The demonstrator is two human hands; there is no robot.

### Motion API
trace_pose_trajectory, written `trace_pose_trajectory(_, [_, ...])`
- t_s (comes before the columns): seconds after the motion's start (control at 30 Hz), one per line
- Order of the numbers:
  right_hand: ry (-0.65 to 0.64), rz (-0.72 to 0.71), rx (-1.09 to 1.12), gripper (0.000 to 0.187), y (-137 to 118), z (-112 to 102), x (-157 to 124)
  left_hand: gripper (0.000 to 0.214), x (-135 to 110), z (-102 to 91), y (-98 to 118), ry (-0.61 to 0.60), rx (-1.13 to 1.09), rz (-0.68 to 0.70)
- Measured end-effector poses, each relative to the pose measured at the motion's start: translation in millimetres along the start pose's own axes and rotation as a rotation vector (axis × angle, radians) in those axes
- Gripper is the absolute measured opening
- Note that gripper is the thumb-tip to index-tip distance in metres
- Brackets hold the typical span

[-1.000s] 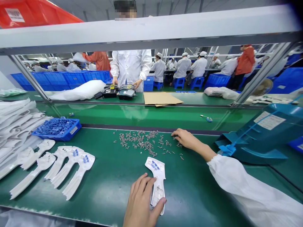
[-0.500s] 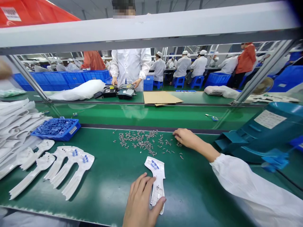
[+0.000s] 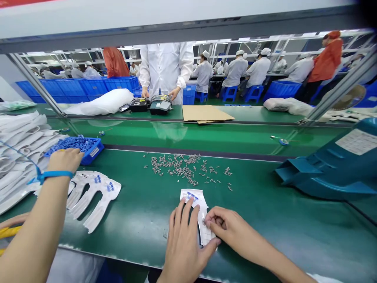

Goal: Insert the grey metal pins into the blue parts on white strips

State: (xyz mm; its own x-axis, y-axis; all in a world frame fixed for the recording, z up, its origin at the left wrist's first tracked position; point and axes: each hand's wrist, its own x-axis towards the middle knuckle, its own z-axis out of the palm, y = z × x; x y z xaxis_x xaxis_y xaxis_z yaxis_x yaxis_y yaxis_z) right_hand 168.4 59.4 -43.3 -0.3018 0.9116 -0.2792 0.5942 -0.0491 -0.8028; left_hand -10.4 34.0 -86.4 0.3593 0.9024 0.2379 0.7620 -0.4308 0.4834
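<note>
A white plastic handle-shaped shell (image 3: 203, 214) with small blue pieces at its upper end lies on the green bench before me. My left hand (image 3: 187, 239) holds it down, fingers across its upper part and thumb at the lower end. Over the shell's right edge, my right hand (image 3: 226, 228) is closed in a pinch on a small metal part (image 3: 204, 221), mostly hidden by the fingertips. Beyond the shell, many similar small metal parts (image 3: 179, 169) are scattered over the bench.
From the left, a co-worker's arm (image 3: 55, 196) with a blue wristband reaches to a blue tray (image 3: 93, 150) of small blue pieces. Several white shells (image 3: 100, 208) lie nearby, beside stacked white parts (image 3: 20, 149). A teal machine (image 3: 332, 165) stands right. A cardboard sheet (image 3: 206, 113) lies beyond.
My right hand has come from the scattered metal parts to the shell. My left hand has shifted further over the shell. A co-worker's arm has entered at the left, reaching the blue tray.
</note>
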Motion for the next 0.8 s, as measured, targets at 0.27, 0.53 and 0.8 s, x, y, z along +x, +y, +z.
trace_pose_trajectory(0.27, [0.069, 0.026, 0.014, 0.019, -3, 4, -2, 0.064, 1, 0.3, 3, 0.003, 0.021, -0.031])
trace_pose_trajectory(0.53, [0.036, 0.013, -0.108, 0.016, -6, -4, -1, 0.066, 1, 1.3, 1, -0.003, 0.024, -0.042])
trace_pose_trajectory(0.8, [0.043, 0.027, -0.057, 0.004, 1, 1, 5, 0.064, 2, 2.1, 1, 0.019, 0.009, -0.048])
